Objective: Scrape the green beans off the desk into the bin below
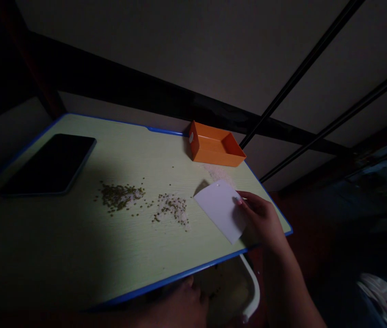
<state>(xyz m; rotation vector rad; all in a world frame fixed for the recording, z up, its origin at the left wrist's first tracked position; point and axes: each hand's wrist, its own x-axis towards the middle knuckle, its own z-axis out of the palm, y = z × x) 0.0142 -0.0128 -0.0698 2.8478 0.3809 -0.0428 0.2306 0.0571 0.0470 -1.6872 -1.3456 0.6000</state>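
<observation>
My right hand (261, 216) is closed on the right edge of a thin white card (219, 205), its thumb on the top face. The card is tilted above the table's right end and has a small hole near its far corner. Just beyond it lies a patch of pale, rice-like grains (219, 173). To its left is a small mixed pile of green beans and pale grains (171, 208). Farther left is a larger pile, mostly green beans (120, 196). My left hand (183, 303) is low at the table's near edge, its fingers dark and unclear.
An orange open box (219, 157) stands at the table's far right corner. A dark tablet (51, 164) lies on the left of the pale green, blue-edged table (128, 255). Below the near edge is a curved white rail (254, 291). A panelled wall rises behind.
</observation>
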